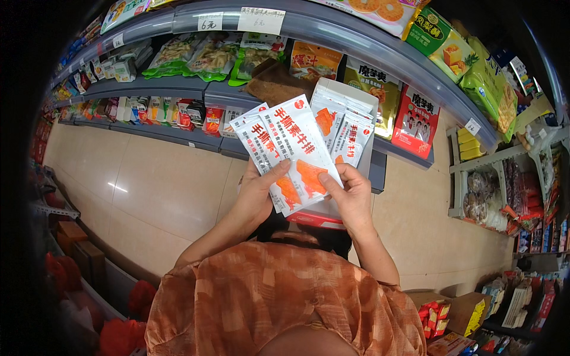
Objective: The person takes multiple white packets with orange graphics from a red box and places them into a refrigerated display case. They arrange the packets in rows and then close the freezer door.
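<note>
Several flat white snack packets are fanned out between my two hands, printed with red writing and an orange food picture. My left hand (262,191) grips the left packets (262,149) with the thumb on top. Between thumb and fingers, my right hand (352,191) pinches the lower right edge of the front packet (299,142). Just behind them is an open display box (373,100), holding more upright packets (354,138) of the same kind. Its red lower edge (316,220) shows under my hands. The held packets cover part of the box.
A grey store shelf (173,86) curves across the front, with handwritten price tags (261,21) on its upper edge. Green-edged food bags (211,55), a brown cloth-like item (280,82) and a red snack bag (415,120) lie near the box. At right stands a rack (485,164); cartons (463,307) sit lower right.
</note>
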Motion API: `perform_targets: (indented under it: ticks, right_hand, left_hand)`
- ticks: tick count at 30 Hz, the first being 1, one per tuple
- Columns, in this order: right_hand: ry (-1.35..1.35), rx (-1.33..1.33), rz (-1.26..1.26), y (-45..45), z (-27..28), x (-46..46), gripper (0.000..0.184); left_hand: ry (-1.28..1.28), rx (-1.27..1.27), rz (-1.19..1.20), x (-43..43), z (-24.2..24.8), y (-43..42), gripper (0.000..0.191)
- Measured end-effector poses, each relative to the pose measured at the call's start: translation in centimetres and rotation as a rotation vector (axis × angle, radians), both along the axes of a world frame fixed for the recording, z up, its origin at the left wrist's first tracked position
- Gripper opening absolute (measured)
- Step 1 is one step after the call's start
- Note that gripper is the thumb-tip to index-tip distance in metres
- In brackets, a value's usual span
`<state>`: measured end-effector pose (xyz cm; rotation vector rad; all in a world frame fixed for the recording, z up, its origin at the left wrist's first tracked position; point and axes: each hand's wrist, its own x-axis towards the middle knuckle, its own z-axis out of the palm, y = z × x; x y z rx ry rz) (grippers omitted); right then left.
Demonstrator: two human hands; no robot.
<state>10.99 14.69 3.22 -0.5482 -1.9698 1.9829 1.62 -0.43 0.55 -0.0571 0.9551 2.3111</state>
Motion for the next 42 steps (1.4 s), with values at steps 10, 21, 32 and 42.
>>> perform_targets:
  ticks: [10, 21, 32, 42]
  right_hand:
    - [-0.052, -0.012, 0.038, 0.6, 0.0, 0.3, 0.012]
    - [0.18, -0.032, -0.327, 6.8, 0.3, -0.6, 0.009]
    - [-0.035, 0.253, -0.119, 11.7, 0.5, -2.9, 0.012]
    - [-0.194, 1.117, 0.527, 10.1, 2.4, -11.4, 0.016]
  left_hand:
    - [0.012, -0.005, 0.03, -0.2, -0.6, -0.1, 0.046]
    - [0.052, -0.054, 0.126, -1.3, -0.9, -0.9, 0.032]
    - [-0.011, -0.024, 0.111, -1.3, -1.1, -1.5, 0.039]
    - [-0.058, -0.039, 0.092, -1.0, -0.9, -1.4, 0.039]
